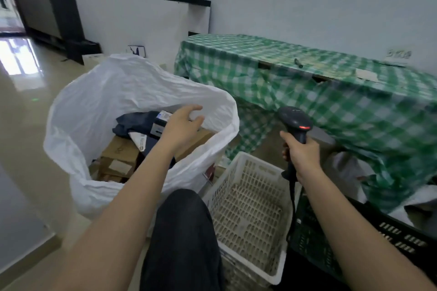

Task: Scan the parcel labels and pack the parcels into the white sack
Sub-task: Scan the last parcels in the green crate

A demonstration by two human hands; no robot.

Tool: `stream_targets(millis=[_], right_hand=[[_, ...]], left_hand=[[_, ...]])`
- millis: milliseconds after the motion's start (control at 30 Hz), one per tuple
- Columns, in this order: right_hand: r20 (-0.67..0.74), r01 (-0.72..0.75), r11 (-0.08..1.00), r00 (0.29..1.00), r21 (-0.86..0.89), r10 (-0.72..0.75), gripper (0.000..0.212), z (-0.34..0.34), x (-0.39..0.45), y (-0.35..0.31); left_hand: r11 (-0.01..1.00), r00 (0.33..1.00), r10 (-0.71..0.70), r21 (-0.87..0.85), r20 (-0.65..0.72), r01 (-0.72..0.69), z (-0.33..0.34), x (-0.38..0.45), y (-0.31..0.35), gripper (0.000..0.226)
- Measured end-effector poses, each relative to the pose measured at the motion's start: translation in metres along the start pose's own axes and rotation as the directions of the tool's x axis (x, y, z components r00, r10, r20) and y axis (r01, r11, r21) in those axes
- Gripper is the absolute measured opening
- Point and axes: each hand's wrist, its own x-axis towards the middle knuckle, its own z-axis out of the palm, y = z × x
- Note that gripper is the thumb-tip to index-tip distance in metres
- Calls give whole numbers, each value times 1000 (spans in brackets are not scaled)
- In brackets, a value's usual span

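Note:
The white sack (pixel 99 92) stands open on the floor at the left, with several parcels inside: brown cardboard boxes (pixel 120 151), a dark blue soft parcel (pixel 134 123) and a small blue-and-white box (pixel 160 123). My left hand (pixel 182 125) hovers over the sack's mouth, fingers spread, holding nothing. My right hand (pixel 301 151) is to the right of the sack, closed around the handle of a black barcode scanner (pixel 295 123) whose red light glows; its cable hangs down.
A white perforated crate (pixel 250 208) sits below the scanner with no parcels visible in it. A black crate (pixel 369 238) stands to its right. Behind is a table under a green checked cloth (pixel 319 87). My dark-trousered knee (pixel 182 231) is between sack and crate.

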Motion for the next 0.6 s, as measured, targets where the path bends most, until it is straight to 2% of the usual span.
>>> stream_targets(millis=[200,267,400,600], right_hand=[[-103,-72,997,992,21,73,18,-71,0,35],[-154,-99,994,983,38,104,18,-105,0,48],[-261,-185,980,945,74,198,18,-182,3,83],[-419,-329,923,823,197,383,14,-285,11,143]], left_hand=[[968,966,250,9,63,-251,84,-13,56,33],[959,952,284,-25,116,-283,122,-17,71,31],[956,916,288,-134,279,-260,214,-29,96,24],[977,814,201,-169,545,-129,361,-60,122,23]])
